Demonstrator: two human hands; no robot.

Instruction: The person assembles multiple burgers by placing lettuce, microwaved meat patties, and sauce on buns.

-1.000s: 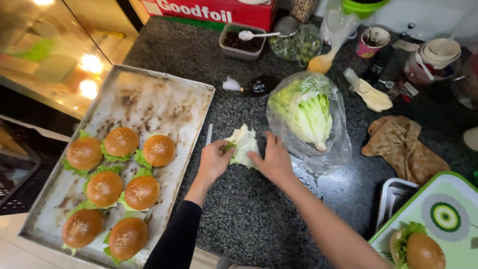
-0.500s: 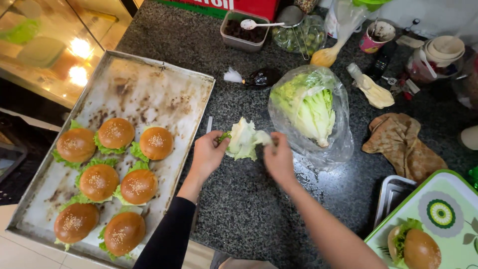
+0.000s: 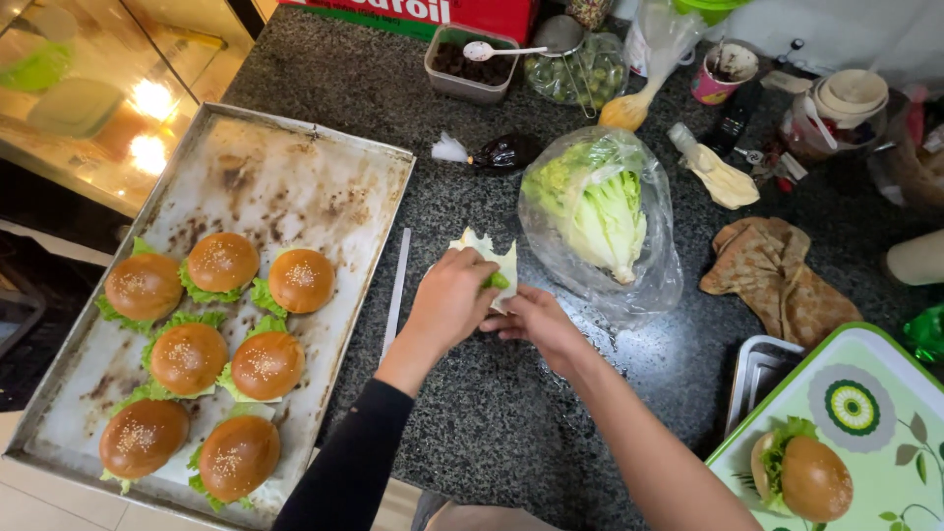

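Both hands meet over the dark granite counter (image 3: 511, 423), holding a pale green lettuce leaf (image 3: 491, 264) between them. My left hand (image 3: 452, 300) wraps over the leaf from the left, in a black sleeve. My right hand (image 3: 536, 323) pinches the leaf from below right. Just right of the hands lies a head of lettuce (image 3: 600, 206) in a clear plastic bag. To the left a worn metal baking tray (image 3: 295, 177) carries several burgers (image 3: 226, 334) with sesame buns and lettuce.
A knife (image 3: 395, 293) lies beside the tray's right edge. A green patterned tray (image 3: 885, 393) at lower right holds one burger (image 3: 801, 477). A brown cloth (image 3: 777, 275), sauce bags (image 3: 718, 177), a container with a spoon (image 3: 472, 69), jars and cups crowd the back.
The hands have closed in on the lettuce leaf and folded it smaller; my left hand now covers most of it. The view has shifted slightly.
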